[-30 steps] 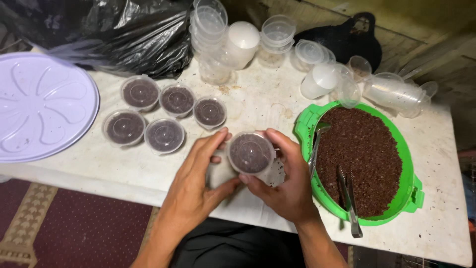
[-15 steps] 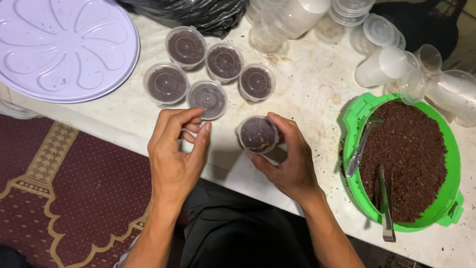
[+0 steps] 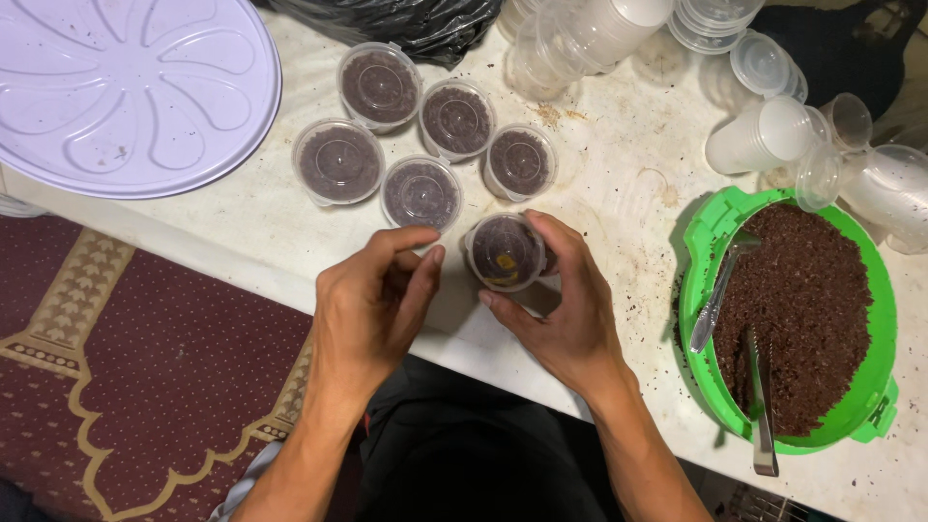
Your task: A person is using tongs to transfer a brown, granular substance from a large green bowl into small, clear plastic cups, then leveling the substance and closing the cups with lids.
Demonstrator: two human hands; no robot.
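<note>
Cup (image 3: pixel 505 252) shifted toward table; right hand (image 3: pixel 565 314) clamps it, left hand (image 3: pixel 372 304) curled, maybe empty.

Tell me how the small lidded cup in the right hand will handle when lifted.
The cup looks like thin clear plastic, so it probably flexes under a squeeze. Packed with dark soil, it is likely heavy for its size. Its lid seems on, so little should spill; the right hand wraps its side.

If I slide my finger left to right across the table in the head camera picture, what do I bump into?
Big purple tray → five lidded cups of brown stuff → the cup in the right hand → green bowl of brown crumbs.
</note>
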